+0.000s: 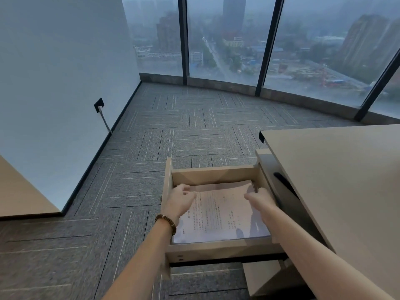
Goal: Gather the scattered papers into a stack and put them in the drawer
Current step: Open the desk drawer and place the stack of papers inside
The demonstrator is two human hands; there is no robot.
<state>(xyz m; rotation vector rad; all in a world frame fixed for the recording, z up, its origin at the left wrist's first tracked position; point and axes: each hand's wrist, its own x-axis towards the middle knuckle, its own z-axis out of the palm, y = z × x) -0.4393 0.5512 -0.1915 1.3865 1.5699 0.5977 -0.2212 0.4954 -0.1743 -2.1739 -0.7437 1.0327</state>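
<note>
A stack of printed papers [218, 211] lies flat inside the pulled-out wooden drawer [216, 249] under the desk. My left hand [180, 199], with a bead bracelet on its wrist, is over the left edge of the stack with fingers loosely curled. My right hand [259, 197] is at the stack's far right corner, its fingers bent down on the paper edge. Whether either hand grips the sheets is not clear.
The beige desk top [337, 169] stands to the right above the drawer. Another desk corner [19, 191] is at the left. Grey carpet [151, 137] runs to a white wall with a socket [99, 105] and to floor-length windows.
</note>
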